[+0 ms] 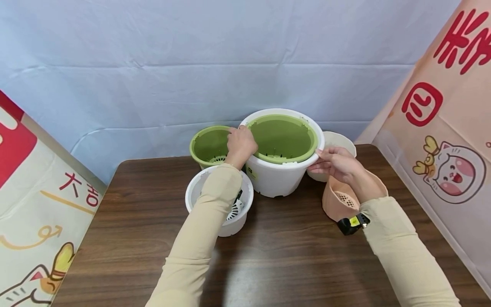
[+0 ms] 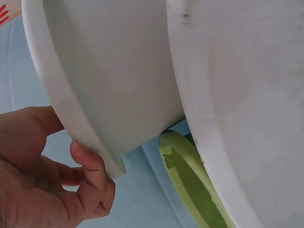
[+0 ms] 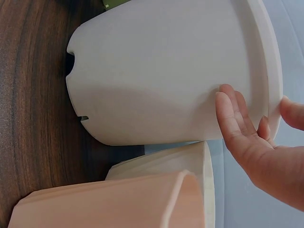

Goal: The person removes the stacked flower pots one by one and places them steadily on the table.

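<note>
A large white flower pot (image 1: 276, 179) stands at the back middle of the table, with a green pot (image 1: 284, 134) nested inside it. My left hand (image 1: 241, 145) grips its rim on the left side. On the right, my right hand (image 1: 339, 164) pinches the same rim, thumb on top and fingers under the lip along the outer wall. The left wrist view shows the left fingers curled at the rim of the white pot (image 2: 114, 71). In the right wrist view, the white pot's notched base (image 3: 71, 95) is near the tabletop; whether it touches is unclear.
Left of the large pot are a smaller green pot (image 1: 209, 145) and, nearer, a small white pot (image 1: 230, 228), partly behind my left forearm. To the right stand a cream pot (image 1: 339, 140) and a peach pot (image 1: 333, 202) beneath my right wrist. A cloth backdrop (image 1: 192, 85) hangs behind the table.
</note>
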A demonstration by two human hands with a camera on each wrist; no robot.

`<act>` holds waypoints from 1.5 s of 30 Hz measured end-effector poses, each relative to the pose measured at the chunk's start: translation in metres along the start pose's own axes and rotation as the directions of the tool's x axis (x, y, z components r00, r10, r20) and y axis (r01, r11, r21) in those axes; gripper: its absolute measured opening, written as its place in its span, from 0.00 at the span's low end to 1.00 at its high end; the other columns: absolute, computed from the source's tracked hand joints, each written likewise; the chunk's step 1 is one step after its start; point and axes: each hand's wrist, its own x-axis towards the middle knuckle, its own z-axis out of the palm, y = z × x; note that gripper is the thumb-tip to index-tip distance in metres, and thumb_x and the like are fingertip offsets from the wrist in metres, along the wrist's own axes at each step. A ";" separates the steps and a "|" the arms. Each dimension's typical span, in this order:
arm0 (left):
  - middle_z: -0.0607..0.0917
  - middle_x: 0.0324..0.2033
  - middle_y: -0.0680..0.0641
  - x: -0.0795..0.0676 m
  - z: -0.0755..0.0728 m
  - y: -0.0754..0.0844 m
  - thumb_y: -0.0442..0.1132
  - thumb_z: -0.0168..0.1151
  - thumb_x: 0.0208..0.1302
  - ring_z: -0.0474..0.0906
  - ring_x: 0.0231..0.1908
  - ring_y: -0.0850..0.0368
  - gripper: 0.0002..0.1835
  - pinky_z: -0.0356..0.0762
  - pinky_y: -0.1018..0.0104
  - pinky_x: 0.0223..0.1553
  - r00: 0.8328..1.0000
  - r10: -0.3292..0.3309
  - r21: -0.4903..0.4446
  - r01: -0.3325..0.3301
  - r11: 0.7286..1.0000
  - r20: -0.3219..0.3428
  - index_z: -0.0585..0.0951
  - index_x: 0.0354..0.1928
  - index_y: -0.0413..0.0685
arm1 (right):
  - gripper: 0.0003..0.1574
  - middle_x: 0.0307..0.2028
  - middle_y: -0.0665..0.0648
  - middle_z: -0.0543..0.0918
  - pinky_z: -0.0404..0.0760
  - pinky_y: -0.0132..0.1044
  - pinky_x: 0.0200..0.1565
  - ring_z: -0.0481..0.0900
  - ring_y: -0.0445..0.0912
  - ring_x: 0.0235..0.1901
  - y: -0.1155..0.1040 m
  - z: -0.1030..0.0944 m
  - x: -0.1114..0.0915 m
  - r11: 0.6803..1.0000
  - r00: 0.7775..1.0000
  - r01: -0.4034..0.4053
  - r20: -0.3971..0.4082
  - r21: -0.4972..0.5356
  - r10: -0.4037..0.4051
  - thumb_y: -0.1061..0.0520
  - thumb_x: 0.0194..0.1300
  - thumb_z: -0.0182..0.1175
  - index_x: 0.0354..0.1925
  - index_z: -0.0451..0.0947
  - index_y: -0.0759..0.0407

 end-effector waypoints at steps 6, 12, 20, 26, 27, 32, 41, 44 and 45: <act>0.69 0.49 0.34 0.000 0.002 0.001 0.54 0.69 0.49 0.70 0.49 0.44 0.40 0.77 0.60 0.43 1.000 -0.009 0.022 0.009 1.000 0.002 0.66 0.57 0.34 | 0.11 0.28 0.61 0.83 0.81 0.38 0.41 0.83 0.50 0.32 0.001 0.000 0.000 1.000 1.000 0.003 0.002 0.004 -0.003 0.61 0.70 0.44 0.32 0.66 0.67; 0.69 0.50 0.33 0.002 0.002 0.002 0.43 0.64 0.55 0.71 0.47 0.43 0.31 0.78 0.59 0.40 1.000 -0.005 0.039 0.005 0.999 -0.001 0.66 0.56 0.32 | 0.11 0.28 0.61 0.83 0.81 0.38 0.40 0.83 0.51 0.32 0.001 0.000 0.000 1.000 1.000 0.007 0.004 0.001 -0.007 0.61 0.70 0.44 0.33 0.67 0.67; 0.71 0.48 0.34 0.003 0.000 0.003 0.41 0.62 0.56 0.73 0.44 0.44 0.26 0.79 0.59 0.37 1.000 0.007 0.074 -0.007 0.997 0.000 0.69 0.54 0.33 | 0.11 0.28 0.61 0.83 0.81 0.38 0.41 0.83 0.50 0.33 0.000 -0.001 0.000 1.000 1.000 0.000 0.004 -0.002 0.000 0.61 0.70 0.44 0.32 0.67 0.67; 0.73 0.47 0.35 0.004 0.000 0.003 0.40 0.59 0.57 0.74 0.43 0.43 0.24 0.79 0.59 0.37 1.000 0.020 0.097 -0.019 0.995 -0.007 0.70 0.53 0.33 | 0.11 0.28 0.60 0.83 0.81 0.38 0.41 0.83 0.50 0.33 0.001 -0.002 0.001 1.000 1.000 0.006 0.014 -0.008 -0.006 0.61 0.71 0.44 0.32 0.67 0.67; 0.73 0.47 0.35 0.004 0.000 0.003 0.40 0.59 0.57 0.74 0.44 0.43 0.24 0.79 0.59 0.37 1.000 0.023 0.099 -0.022 0.995 -0.007 0.70 0.53 0.33 | 0.12 0.28 0.60 0.83 0.81 0.38 0.41 0.83 0.50 0.33 0.001 -0.002 0.001 1.000 1.000 0.006 0.014 -0.010 -0.006 0.61 0.71 0.44 0.31 0.67 0.67; 0.74 0.45 0.36 0.003 -0.001 0.002 0.39 0.57 0.58 0.74 0.45 0.45 0.21 0.79 0.59 0.39 0.998 0.058 0.120 -0.056 0.991 -0.011 0.72 0.51 0.34 | 0.12 0.28 0.60 0.83 0.81 0.38 0.41 0.83 0.49 0.32 0.000 -0.002 0.000 1.000 1.000 0.001 0.006 -0.007 -0.001 0.61 0.71 0.44 0.32 0.67 0.67; 0.77 0.43 0.41 0.003 -0.002 0.001 0.39 0.57 0.58 0.74 0.45 0.46 0.15 0.78 0.61 0.39 0.993 0.117 0.198 -0.112 0.974 -0.015 0.76 0.45 0.37 | 0.11 0.28 0.61 0.83 0.81 0.38 0.41 0.83 0.49 0.32 0.000 -0.001 0.000 1.000 1.000 -0.006 0.001 0.000 0.006 0.61 0.71 0.44 0.33 0.67 0.67; 0.77 0.41 0.42 0.004 -0.002 0.001 0.39 0.57 0.59 0.75 0.44 0.47 0.13 0.78 0.61 0.39 0.991 0.133 0.221 -0.126 0.967 -0.016 0.78 0.42 0.39 | 0.11 0.28 0.61 0.83 0.81 0.38 0.41 0.83 0.49 0.32 0.000 -0.002 0.001 1.000 1.000 -0.005 0.004 -0.002 0.005 0.61 0.71 0.44 0.32 0.66 0.67; 0.77 0.41 0.43 0.003 -0.002 0.001 0.40 0.57 0.59 0.75 0.44 0.47 0.12 0.78 0.62 0.39 0.990 0.139 0.226 -0.131 0.965 -0.016 0.79 0.41 0.40 | 0.11 0.28 0.61 0.83 0.81 0.38 0.41 0.83 0.49 0.32 0.000 -0.002 0.001 1.000 1.000 -0.005 0.005 -0.002 0.005 0.61 0.71 0.44 0.33 0.66 0.67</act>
